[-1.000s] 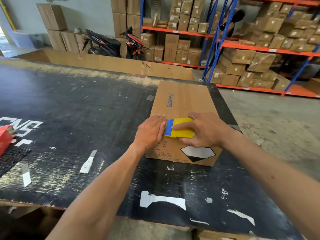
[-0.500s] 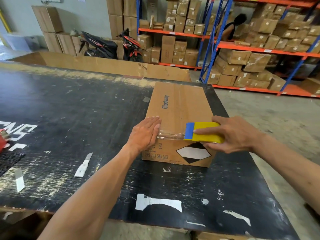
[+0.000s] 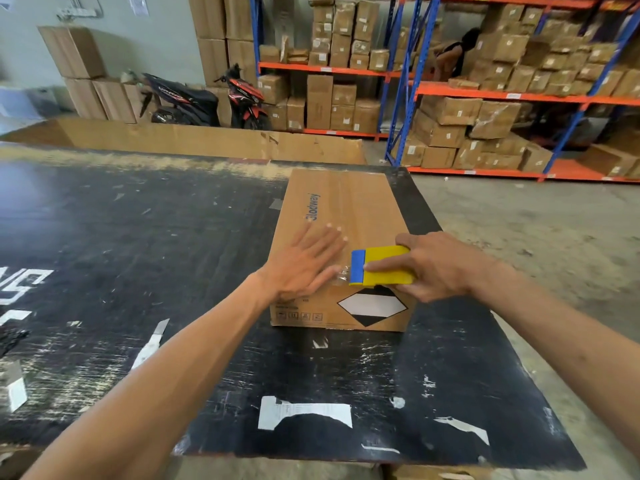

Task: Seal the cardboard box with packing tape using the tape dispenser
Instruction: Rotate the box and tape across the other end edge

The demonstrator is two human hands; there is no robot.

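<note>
The cardboard box lies flat on the black table, near the table's right side. Its long top runs from near to far. A strip of clear tape looks to run down the middle of the top, but it is shiny and hard to see. A black and white diamond label is on the near side of the box.

The left hand lies flat on the near left part of the box top. Its fingers are open and spread, and they press down on the cardboard. The right hand is closed around the yellow and blue tape dispenser. It holds the dispenser at the near edge of the box, just to the right of the left hand. A short crinkly bit of clear tape shows between the blue end of the dispenser and the left hand's thumb.

The step now seems to be sticking the tape over the near edge. To do it well, the left hand should push the tape down hard so it does not lift. The right hand should pull the dispenser straight and keep the tape tight, so no wrinkles come. Then it should go down over the near side before it cuts.

A small white knife lies on the table to the left, well apart from the box.
</note>
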